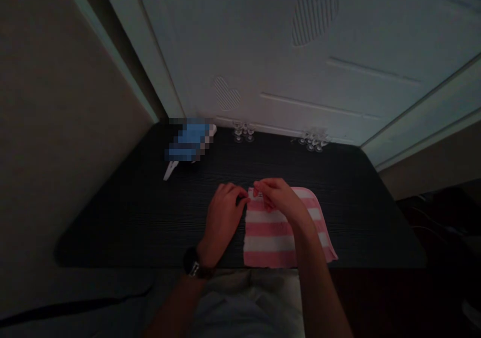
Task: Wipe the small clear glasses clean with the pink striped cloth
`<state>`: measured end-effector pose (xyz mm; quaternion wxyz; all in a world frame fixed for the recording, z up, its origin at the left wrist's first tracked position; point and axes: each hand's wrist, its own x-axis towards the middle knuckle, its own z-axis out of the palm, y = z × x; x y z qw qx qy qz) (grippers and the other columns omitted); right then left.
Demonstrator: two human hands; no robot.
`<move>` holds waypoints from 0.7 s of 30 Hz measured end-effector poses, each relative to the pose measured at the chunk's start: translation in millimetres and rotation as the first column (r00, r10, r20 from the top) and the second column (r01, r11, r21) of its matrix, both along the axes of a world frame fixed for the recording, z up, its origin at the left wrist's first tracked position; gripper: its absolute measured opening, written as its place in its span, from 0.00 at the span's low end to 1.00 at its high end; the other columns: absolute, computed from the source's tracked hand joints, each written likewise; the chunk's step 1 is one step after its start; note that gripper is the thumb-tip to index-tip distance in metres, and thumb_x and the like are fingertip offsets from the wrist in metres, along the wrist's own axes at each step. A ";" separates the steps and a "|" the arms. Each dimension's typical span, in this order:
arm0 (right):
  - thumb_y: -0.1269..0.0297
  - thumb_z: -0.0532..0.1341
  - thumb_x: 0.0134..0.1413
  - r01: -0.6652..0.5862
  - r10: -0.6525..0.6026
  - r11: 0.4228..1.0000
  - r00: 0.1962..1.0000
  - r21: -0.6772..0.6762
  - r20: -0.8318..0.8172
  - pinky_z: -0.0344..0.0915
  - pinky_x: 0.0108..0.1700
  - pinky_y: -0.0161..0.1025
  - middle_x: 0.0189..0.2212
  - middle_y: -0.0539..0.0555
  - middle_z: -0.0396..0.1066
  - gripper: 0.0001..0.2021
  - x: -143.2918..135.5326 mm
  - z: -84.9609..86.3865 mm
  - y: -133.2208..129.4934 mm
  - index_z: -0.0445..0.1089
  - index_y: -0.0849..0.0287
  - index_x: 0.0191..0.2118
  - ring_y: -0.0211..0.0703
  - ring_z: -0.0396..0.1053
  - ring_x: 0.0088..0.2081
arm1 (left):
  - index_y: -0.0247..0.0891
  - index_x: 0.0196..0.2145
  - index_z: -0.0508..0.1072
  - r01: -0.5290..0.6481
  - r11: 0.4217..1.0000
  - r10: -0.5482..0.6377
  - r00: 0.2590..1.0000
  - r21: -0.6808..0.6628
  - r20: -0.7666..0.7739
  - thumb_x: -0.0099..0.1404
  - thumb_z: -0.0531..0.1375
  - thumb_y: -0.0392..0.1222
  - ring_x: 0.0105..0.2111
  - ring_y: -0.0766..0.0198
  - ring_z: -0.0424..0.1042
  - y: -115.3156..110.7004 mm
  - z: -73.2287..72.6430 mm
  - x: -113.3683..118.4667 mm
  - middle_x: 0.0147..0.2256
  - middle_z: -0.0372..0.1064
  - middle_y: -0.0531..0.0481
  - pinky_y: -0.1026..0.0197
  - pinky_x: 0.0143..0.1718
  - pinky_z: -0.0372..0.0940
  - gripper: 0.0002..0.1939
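A pink-and-white striped cloth (278, 230) lies flat on the dark table, folded, with a rounded corner at its far right. My left hand (224, 211), a dark watch on its wrist, is closed, with thumb and fingertips pinching the cloth's far left corner. My right hand (280, 195) hovers over the far edge of the cloth with its fingers curled together in a pinch. Something small and pale shows near its fingertips on the cloth, too dim to name. Whatever is between those fingers is hidden.
On the black table (150, 222), a blurred blue item (190, 140) with white parts stands at the back left. Small clear glass-like pieces stand along the back in a left cluster (243, 132) and a right cluster (313, 140). A white panel (240, 52) with hearts rises behind.
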<state>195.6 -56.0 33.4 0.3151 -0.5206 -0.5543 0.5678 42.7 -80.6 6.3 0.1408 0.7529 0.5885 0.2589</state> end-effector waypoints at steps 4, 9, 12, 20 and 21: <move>0.53 0.54 0.54 -0.001 0.001 1.000 1.000 0.006 0.013 0.48 0.18 0.31 0.09 0.42 0.51 0.17 -7.3 -4.7 4.5 0.68 0.59 0.23 0.30 0.49 0.13 | 0.39 0.29 0.70 0.015 1.000 -0.015 1.000 -0.008 0.004 0.61 0.56 0.35 0.37 0.57 0.65 1.5 -2.4 0.3 0.32 0.69 0.50 0.56 0.39 0.61 0.04; 0.54 0.54 0.54 -0.010 0.008 0.999 0.998 0.037 0.056 0.48 0.19 0.31 0.10 0.42 0.52 0.16 -0.6 -5.0 4.0 0.66 0.59 0.23 0.31 0.50 0.14 | 0.39 0.28 0.70 0.039 0.999 -0.039 0.999 -0.007 0.006 0.61 0.56 0.37 0.36 0.57 0.65 3.5 -1.3 -0.8 0.31 0.69 0.49 0.56 0.38 0.61 0.05; 0.53 0.55 0.54 0.055 -0.059 0.997 0.995 0.048 0.085 0.48 0.19 0.31 0.11 0.43 0.52 0.16 23.8 -1.6 -3.5 0.65 0.58 0.22 0.31 0.51 0.15 | 0.40 0.28 0.71 0.049 0.998 -0.049 0.999 -0.026 0.000 0.60 0.56 0.37 0.36 0.58 0.65 4.7 0.0 -1.8 0.32 0.69 0.50 0.57 0.38 0.61 0.05; 0.52 0.58 0.50 0.407 -0.407 0.913 0.913 0.040 0.012 0.44 0.17 0.31 0.11 0.41 0.46 0.16 114.6 1.1 -29.0 0.65 0.59 0.22 0.31 0.45 0.14 | 0.41 0.28 0.72 0.051 0.999 -0.051 0.999 -0.008 0.015 0.59 0.57 0.39 0.36 0.57 0.66 5.1 -4.4 -4.4 0.32 0.70 0.49 0.57 0.38 0.61 0.05; 0.52 0.58 0.50 0.421 -0.422 0.906 0.906 0.055 0.016 0.45 0.17 0.32 0.11 0.41 0.47 0.16 116.6 0.6 -30.9 0.65 0.59 0.21 0.31 0.46 0.14 | 0.41 0.28 0.72 0.056 0.998 -0.056 0.998 -0.004 0.013 0.59 0.57 0.39 0.36 0.57 0.66 4.8 -4.5 -4.6 0.32 0.70 0.49 0.57 0.38 0.61 0.05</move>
